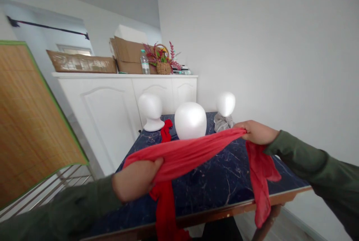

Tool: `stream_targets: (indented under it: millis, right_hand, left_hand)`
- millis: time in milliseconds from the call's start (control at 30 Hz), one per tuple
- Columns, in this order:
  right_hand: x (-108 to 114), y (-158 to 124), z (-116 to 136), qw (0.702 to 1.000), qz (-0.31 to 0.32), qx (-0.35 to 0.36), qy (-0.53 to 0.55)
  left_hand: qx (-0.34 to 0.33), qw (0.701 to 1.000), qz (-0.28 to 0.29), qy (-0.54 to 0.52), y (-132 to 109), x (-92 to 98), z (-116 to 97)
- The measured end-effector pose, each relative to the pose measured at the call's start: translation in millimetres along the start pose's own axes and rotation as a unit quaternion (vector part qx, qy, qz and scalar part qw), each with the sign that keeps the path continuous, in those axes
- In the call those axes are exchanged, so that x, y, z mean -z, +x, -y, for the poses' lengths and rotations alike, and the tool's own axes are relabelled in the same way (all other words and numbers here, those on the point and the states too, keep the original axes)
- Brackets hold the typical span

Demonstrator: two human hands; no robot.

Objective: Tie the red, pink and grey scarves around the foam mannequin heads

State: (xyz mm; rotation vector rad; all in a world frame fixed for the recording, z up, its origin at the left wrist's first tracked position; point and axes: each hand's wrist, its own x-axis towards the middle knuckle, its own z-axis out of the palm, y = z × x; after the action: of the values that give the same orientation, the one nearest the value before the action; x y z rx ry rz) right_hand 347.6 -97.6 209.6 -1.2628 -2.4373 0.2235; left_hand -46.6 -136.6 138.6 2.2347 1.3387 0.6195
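A red scarf [193,153] stretches between my two hands above the table, bunched into a band. My left hand [137,177] grips it at the left, with a length hanging down past the table's front edge. At the right, my right hand [256,131] is closed on the other end, and a loose tail drops below it. Just behind the scarf stands a white mannequin head [190,119], its lower part hidden by the cloth. A second white mannequin head [151,108] stands farther left, and a third mannequin head [226,103] is at the back right.
The dark blue marbled table [224,175] lies below my hands. Grey cloth [223,122] wraps the right head's base; red cloth [166,130] lies by the left one. A white cabinet [106,110] carries cardboard boxes [129,55], a bottle [145,63] and a flower basket [163,68]. A bamboo mat [33,121] hangs left.
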Motion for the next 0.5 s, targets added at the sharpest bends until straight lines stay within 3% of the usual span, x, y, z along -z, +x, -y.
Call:
stream_targets:
  millis: [67, 167, 233, 267, 333, 367, 500]
  right_hand:
    - [16.1, 12.4, 6.8, 0.994, -0.080, 0.006, -0.071]
    - [40.5, 43.0, 10.1, 0.972, -0.211, -0.029, -0.099]
    - [51.3, 72.1, 8.3, 0.965, -0.245, -0.076, -0.047]
    - [53.8, 88.1, 6.5, 0.962, -0.250, -0.105, -0.017]
    - [52.1, 119.0, 1.5, 0.954, -0.252, -0.163, 0.004]
    - [47.8, 132.2, -1.6, 0.947, -0.252, -0.197, 0.003]
    - [9.5, 158.9, -15.7, 0.925, -0.216, -0.311, 0.017]
  left_hand:
    - [0.000, 0.980, -0.086, 0.181, 20.8, 39.5, -10.7]
    - [-0.032, 0.924, -0.191, 0.331, 55.5, 101.3, -29.2]
    - [-0.034, 0.911, -0.245, 0.331, 81.0, 131.4, -37.8]
    - [-0.032, 0.925, -0.256, 0.278, 94.7, 141.0, -39.7]
    - [0.025, 0.971, -0.224, 0.079, 123.0, 147.5, -38.1]
    - [0.077, 0.976, -0.203, -0.033, 136.5, 144.5, -34.7]
    - [0.159, 0.946, -0.167, -0.229, 174.9, 101.4, -10.3]
